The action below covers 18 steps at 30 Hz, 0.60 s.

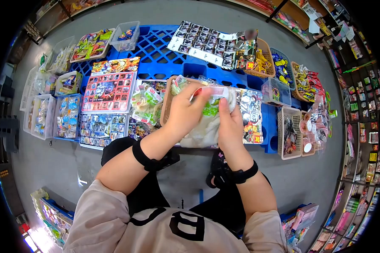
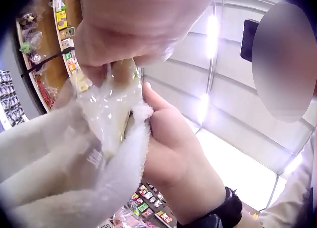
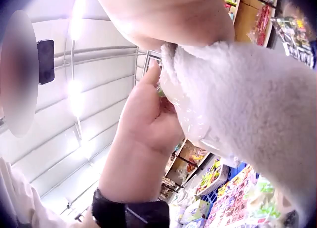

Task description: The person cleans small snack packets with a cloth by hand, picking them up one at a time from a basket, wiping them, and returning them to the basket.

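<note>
Over the near edge of the blue platform, my left hand (image 1: 185, 110) pinches a clear plastic packet (image 1: 211, 110) with green print and a red-and-white top. Seen from the left wrist, the packet (image 2: 106, 112) is glossy, with pale contents. My right hand (image 1: 231, 128) grips a white fluffy cloth (image 1: 200, 135) together with the packet's right side, thumb up along the edge. In the right wrist view the cloth (image 3: 257, 99) hangs away from the fingers and partly covers the packet. Beneath the hands is a tan basket (image 1: 166, 110) with similar packets.
Left of the hands lie more green-labelled packets (image 1: 147, 101) and a red card sheet (image 1: 109, 90). Clear bins (image 1: 41, 116) stand at the far left. A sheet of black packs (image 1: 204, 44) lies at the back. Several baskets (image 1: 290, 133) line the right side.
</note>
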Available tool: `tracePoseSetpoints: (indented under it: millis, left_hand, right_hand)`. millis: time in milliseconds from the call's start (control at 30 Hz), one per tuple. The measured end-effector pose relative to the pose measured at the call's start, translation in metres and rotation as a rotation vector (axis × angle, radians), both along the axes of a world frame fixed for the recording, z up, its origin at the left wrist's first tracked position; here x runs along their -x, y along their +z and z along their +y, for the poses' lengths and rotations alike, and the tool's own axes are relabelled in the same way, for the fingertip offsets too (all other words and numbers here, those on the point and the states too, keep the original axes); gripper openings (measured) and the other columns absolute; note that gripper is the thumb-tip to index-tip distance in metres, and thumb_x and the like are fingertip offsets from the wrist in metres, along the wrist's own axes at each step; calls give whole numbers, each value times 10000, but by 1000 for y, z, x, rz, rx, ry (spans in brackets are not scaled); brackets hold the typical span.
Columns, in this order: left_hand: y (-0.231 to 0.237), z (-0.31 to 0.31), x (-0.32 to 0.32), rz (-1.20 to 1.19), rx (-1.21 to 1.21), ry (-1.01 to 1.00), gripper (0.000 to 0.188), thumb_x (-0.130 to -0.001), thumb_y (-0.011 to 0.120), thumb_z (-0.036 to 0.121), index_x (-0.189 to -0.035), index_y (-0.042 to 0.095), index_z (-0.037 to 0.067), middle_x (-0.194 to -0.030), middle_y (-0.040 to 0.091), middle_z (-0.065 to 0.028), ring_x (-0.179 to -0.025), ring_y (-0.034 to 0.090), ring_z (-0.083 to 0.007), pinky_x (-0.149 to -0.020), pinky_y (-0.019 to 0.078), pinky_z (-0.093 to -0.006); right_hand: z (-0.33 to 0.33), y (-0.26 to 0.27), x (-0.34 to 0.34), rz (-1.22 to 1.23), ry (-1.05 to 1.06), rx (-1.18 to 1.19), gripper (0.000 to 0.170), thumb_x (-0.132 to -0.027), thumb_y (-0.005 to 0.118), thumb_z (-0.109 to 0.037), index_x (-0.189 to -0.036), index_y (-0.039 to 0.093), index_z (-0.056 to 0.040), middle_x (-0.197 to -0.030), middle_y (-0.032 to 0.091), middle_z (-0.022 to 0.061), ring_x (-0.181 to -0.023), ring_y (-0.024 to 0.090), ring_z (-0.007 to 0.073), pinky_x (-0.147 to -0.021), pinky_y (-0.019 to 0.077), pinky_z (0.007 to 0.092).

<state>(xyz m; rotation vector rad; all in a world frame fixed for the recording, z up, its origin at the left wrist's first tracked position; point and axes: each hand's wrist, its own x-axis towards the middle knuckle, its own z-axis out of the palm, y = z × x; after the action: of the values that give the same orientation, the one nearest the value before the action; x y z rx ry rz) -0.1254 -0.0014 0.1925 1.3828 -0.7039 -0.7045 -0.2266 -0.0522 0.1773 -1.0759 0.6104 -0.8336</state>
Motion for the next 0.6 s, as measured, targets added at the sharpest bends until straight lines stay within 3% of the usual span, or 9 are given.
tracePoseSetpoints:
  millis: [33,167,300,333,400,467,533,567,600]
  left_hand:
    - [1,0,2,-110,-2,-15,218,-817,576,212,-872,577,1,-697,565,-25,-632,479,-61,-591,410,-216]
    - [-5,-3,1,-28,-10,-48,205,-800,606,211,-846,567,16,-704,526,16,-632,476,-40,-538,394,-191]
    - [-8,-11,-14,168,154,198,183,-789,618,197,-796,558,24,-692,550,11,-614,467,-40,-551,383,-190]
    - [-6,-11,-19,201,142,271,169,-790,616,184,-777,557,25,-691,561,4,-617,463,-40,-555,377,-191]
    - [1,-10,-26,195,69,298,165,-799,609,189,-766,549,39,-682,555,14,-605,446,-28,-540,361,-179]
    - [-1,-12,-27,243,164,207,175,-805,604,200,-783,546,37,-681,555,15,-613,452,-25,-546,369,-179]
    - [0,-12,-26,195,160,182,189,-810,597,206,-798,543,26,-682,562,6,-620,464,-27,-554,382,-183]
    - [0,-13,-26,148,147,180,190,-813,592,205,-808,549,20,-682,566,2,-623,470,-33,-557,391,-191]
    - [0,-13,-26,100,133,180,193,-815,587,204,-818,555,14,-683,570,-2,-626,476,-38,-559,399,-198]
  right_hand:
    - [-2,0,0,42,-37,65,302,-890,457,-247,-1088,484,-20,-1007,550,52,-899,502,90,-772,413,245]
    - [6,3,-4,183,-140,238,287,-879,477,-264,-1023,504,-18,-914,575,62,-808,525,95,-703,422,238]
    - [24,-8,0,481,-96,431,268,-858,510,-270,-926,526,-11,-734,573,96,-665,535,115,-593,418,274]
    - [28,-9,0,480,-96,431,268,-858,510,-270,-926,526,-11,-734,573,96,-665,535,115,-593,418,274]
    - [34,-11,0,437,-65,710,259,-859,507,-265,-885,532,-8,-653,533,98,-588,498,111,-535,393,285]
    - [33,-13,7,473,-22,633,263,-872,484,-265,-902,533,-9,-684,547,65,-612,492,105,-550,392,275]
    - [28,-15,13,358,4,328,266,-887,456,-264,-903,541,-12,-715,561,23,-640,503,110,-572,391,275]
    - [27,-7,17,433,-51,241,314,-902,417,-288,-1001,523,-10,-852,580,28,-753,530,118,-660,411,267]
    - [22,-4,19,434,-51,241,314,-902,417,-288,-1001,523,-10,-852,580,28,-753,530,118,-660,411,267]
